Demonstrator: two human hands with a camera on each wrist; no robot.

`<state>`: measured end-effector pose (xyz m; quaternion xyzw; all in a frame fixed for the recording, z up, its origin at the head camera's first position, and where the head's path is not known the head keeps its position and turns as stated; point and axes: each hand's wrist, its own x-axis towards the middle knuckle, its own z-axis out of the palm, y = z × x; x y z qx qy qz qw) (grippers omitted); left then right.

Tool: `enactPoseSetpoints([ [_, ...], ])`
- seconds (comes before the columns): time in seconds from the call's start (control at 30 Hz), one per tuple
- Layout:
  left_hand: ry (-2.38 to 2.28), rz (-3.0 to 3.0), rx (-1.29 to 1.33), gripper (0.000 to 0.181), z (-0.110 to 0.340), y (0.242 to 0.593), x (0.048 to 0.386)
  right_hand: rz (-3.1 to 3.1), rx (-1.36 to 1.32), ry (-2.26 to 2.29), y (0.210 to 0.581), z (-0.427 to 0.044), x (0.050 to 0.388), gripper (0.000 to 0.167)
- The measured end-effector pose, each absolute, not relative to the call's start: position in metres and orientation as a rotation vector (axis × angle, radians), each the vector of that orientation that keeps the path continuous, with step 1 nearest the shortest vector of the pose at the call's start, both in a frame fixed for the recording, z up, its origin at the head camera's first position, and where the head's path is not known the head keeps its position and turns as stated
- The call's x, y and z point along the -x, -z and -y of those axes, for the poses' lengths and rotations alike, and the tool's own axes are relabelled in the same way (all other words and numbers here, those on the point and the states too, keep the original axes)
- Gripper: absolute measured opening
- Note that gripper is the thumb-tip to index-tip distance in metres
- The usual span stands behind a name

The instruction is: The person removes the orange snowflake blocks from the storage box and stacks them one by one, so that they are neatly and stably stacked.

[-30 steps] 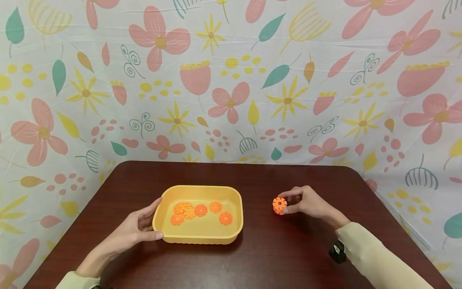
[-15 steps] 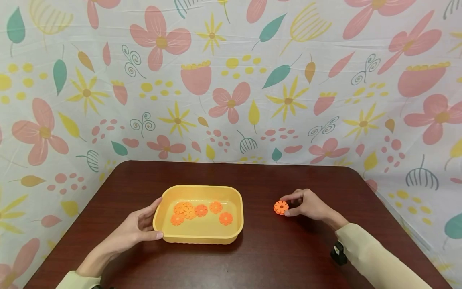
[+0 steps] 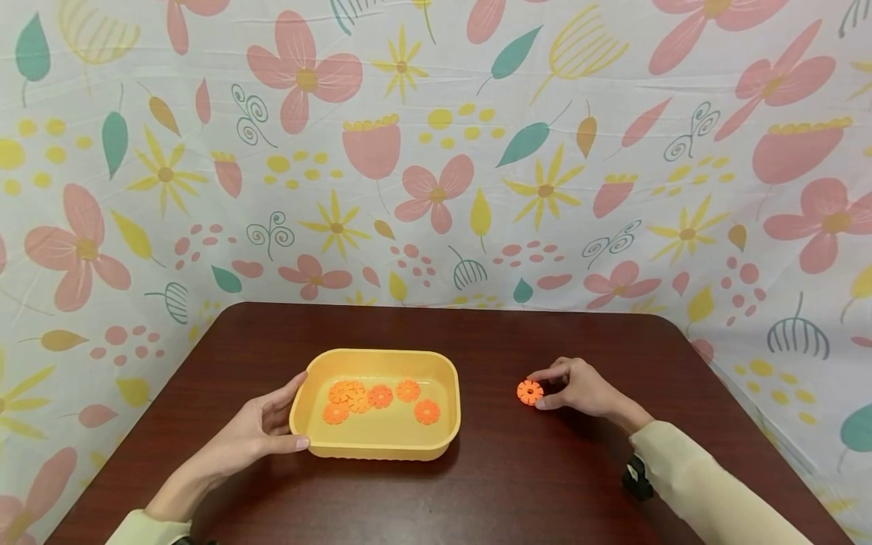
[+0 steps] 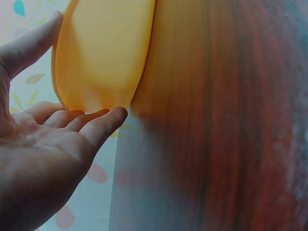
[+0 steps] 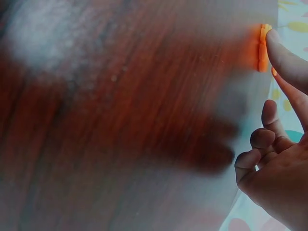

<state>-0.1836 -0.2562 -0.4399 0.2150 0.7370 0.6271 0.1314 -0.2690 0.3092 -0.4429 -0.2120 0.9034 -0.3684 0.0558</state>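
A shallow yellow plastic tub stands on the dark table. My left hand grips its left end, thumb at the near corner and index finger at the far corner. In the left wrist view the fingers lie against the tub's end wall. Several orange notched discs lie flat in the tub, some overlapping. To the right of the tub, my right hand holds an orange notched disc by its edge between thumb and index finger. The right wrist view shows that disc edge-on, low over the table.
The brown wooden table has rounded far corners. Behind it hangs a white cloth printed with flowers and leaves. A black band is at the right sleeve.
A second second-disc outline showed below the first in my right hand a second ago; now one round disc shows there. The right hand has moved slightly down. Left hand and tub keep still.
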Motion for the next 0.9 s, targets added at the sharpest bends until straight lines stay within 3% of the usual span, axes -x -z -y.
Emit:
enactPoseSetpoints([
  [0.9,-1.837,-2.118,-0.644,0.1,0.2555,0.4395,0.1831,-2.753,0.663,1.081,0.4439,-0.3079,0.2677,0.04],
])
